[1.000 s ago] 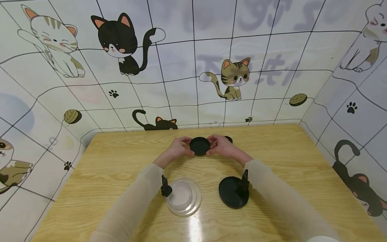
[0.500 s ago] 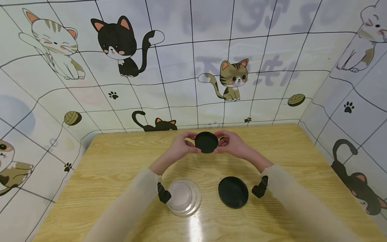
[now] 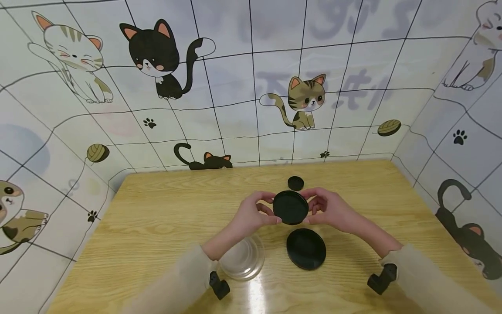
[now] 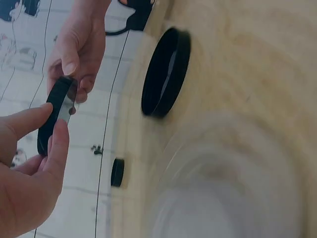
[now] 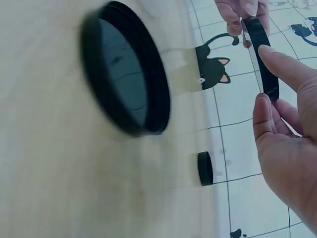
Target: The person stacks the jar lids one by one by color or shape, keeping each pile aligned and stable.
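Note:
Both hands hold a shallow round black lid [image 3: 290,207] above the table, one at each side. My left hand [image 3: 252,213] pinches its left rim between thumb and fingers, and my right hand [image 3: 333,210] grips the right rim the same way. In the left wrist view the raised lid [image 4: 53,115] is seen edge-on. Just below it, in the head view, a larger black lid [image 3: 306,249] lies on the table with its rim up. A small black lid [image 3: 296,183] lies behind the hands. Clear round plastic pieces [image 3: 245,266] sit stacked, partly hidden by the left forearm.
The wooden table [image 3: 172,205] meets a cat-patterned wall sheet [image 3: 231,87] at its back edge and at both sides. Black wrist cameras [image 3: 382,279] are strapped at the sleeve cuffs.
The hands have lifted the middle-sized black lid off the back of the table and brought it nearer and to the right. The small lid behind has come into full view.

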Demonstrator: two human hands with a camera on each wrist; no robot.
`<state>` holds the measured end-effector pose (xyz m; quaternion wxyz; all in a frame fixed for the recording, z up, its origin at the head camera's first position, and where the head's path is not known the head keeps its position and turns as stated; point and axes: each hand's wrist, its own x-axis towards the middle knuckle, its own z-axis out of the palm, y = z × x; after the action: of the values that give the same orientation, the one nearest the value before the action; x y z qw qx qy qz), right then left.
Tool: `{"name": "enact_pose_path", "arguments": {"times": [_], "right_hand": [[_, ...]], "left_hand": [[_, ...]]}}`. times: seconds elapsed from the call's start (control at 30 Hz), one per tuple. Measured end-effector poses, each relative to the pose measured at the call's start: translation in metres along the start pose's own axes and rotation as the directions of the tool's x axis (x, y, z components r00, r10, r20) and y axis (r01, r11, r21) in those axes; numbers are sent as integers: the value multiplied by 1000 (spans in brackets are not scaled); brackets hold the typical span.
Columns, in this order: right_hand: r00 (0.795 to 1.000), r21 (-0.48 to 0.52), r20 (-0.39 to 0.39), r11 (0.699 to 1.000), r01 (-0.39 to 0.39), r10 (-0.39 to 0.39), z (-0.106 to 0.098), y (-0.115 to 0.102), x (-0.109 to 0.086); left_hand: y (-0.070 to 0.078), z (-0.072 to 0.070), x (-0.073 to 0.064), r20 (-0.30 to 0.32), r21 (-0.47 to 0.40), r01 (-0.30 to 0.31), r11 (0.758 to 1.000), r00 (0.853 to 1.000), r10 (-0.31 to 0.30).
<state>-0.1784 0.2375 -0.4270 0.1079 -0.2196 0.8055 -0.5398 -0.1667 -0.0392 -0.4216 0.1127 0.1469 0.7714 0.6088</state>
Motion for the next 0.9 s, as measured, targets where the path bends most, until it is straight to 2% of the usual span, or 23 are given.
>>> {"name": "enact_pose_path", "arguments": {"times": [0.17, 0.33, 0.57, 0.9], "right_hand": [[998, -8, 30, 999, -54, 54, -1, 3, -26], [997, -31, 69, 999, -28, 30, -1, 10, -46], [994, -45, 92, 997, 60, -56, 5, 22, -62], [993, -89, 102, 994, 70, -61, 11, 34, -68]], "left_hand": [[-4, 25, -16, -17, -7, 15, 1000, 1000, -15], [-5, 44, -31, -10, -13, 27, 1000, 1000, -27], [-16, 58, -40, 19, -9, 44, 999, 999, -44], [-35, 72, -44, 17, 9, 27, 1000, 999, -27]]}}
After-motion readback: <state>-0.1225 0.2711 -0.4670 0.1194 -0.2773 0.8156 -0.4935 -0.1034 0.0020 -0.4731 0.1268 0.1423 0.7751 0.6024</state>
